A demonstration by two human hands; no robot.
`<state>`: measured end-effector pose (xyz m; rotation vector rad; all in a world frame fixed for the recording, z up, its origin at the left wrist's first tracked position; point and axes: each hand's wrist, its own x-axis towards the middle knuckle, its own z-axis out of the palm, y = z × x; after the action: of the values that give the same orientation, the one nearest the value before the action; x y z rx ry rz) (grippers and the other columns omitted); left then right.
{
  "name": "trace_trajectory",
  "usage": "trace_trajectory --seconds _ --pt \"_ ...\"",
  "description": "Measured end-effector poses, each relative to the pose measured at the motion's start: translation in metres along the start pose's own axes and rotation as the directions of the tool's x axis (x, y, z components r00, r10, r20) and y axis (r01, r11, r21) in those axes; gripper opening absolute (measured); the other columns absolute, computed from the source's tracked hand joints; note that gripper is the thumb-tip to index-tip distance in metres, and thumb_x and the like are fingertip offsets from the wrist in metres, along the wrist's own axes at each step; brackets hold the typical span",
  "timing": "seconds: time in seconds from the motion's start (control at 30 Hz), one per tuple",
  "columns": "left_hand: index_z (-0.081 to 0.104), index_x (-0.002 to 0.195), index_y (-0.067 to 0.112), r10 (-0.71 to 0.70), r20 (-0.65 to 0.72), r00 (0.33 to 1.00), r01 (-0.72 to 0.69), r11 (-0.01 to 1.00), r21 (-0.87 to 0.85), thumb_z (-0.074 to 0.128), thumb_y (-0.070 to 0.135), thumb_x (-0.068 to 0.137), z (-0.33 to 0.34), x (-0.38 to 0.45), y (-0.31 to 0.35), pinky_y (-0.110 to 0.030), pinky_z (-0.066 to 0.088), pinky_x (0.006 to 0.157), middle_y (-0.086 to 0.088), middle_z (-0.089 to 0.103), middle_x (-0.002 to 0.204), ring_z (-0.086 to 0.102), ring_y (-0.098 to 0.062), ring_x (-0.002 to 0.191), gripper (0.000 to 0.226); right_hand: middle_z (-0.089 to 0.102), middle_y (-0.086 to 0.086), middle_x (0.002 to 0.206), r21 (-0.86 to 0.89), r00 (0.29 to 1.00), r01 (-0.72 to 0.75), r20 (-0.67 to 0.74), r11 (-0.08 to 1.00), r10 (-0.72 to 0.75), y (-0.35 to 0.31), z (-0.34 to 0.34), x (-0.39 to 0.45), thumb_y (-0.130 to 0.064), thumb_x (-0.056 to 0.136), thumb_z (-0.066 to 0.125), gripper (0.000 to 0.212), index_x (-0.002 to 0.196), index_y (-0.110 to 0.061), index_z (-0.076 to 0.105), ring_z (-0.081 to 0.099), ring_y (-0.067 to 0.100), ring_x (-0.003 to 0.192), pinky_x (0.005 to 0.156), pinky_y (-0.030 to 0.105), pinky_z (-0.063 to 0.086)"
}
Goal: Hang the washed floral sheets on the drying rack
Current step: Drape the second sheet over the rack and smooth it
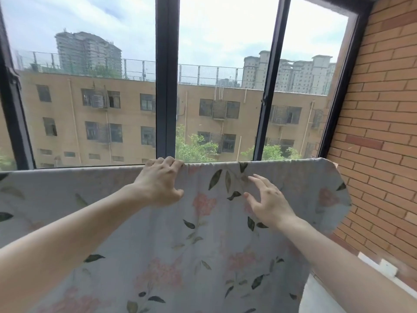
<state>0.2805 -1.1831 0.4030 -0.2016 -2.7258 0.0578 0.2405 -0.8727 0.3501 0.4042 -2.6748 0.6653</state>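
Left hand (161, 181) up high, fingers curled over the top edge of the pale grey cotton sheet with pink flowers and dark green leaves (203, 245), gripping it. Right hand (268, 202) just beside, fingers spread and loose, holding nothing, in front of the cloth. Sheet draped over a hidden rail, hanging flat below the dark-framed window (167, 86). Orange brick wall (379, 123) to the right.
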Motion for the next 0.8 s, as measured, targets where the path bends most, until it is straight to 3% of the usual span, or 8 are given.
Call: trace_trajectory --seconds 0.3,0.5,0.67,0.8 --pt "0.042 0.143 0.024 0.203 -0.026 0.979 -0.205 0.977 -0.060 0.060 0.051 0.085 0.039 0.094 0.095 -0.042 0.041 0.108 0.001 0.058 0.132 0.054 -0.023 0.123 0.066 0.029 -0.009 0.165 -0.013 0.985 -0.151 -0.093 0.988 0.149 0.090 -0.025 0.003 -0.042 0.104 0.053 0.060 0.158 -0.025 0.035 0.028 0.017 0.152 0.124 0.042 0.027" --pt "0.047 0.117 0.022 0.245 -0.075 0.967 -0.250 0.966 -0.071 0.061 0.052 0.085 0.052 0.132 0.144 -0.037 0.046 0.084 0.002 0.057 0.108 0.061 -0.024 0.101 0.046 0.034 -0.006 0.164 0.020 0.952 -0.238 -0.195 0.971 0.237 0.145 -0.049 0.021 -0.041 0.103 0.055 0.057 0.156 -0.026 0.038 0.031 0.019 0.150 0.121 0.047 0.031" --pt "0.046 0.125 0.021 0.268 -0.052 0.962 -0.271 0.961 -0.062 0.061 0.057 0.085 0.056 0.159 0.175 -0.035 0.047 0.074 0.003 0.057 0.105 0.060 -0.022 0.096 0.056 0.035 -0.005 0.163 0.040 0.953 -0.200 -0.225 0.979 0.204 0.183 -0.060 0.054 -0.040 0.103 0.056 0.057 0.155 -0.025 0.039 0.030 0.019 0.151 0.121 0.049 0.032" --pt "0.046 0.126 0.021 0.236 -0.050 0.970 -0.238 0.970 -0.042 0.061 0.060 0.087 0.064 0.178 0.203 -0.037 0.054 0.078 0.003 0.059 0.101 0.061 -0.022 0.092 0.057 0.040 -0.004 0.159 0.047 0.948 -0.136 -0.283 0.990 0.144 0.215 -0.074 0.078 -0.035 0.103 0.058 0.054 0.153 -0.022 0.044 0.031 0.019 0.149 0.123 0.045 0.029"
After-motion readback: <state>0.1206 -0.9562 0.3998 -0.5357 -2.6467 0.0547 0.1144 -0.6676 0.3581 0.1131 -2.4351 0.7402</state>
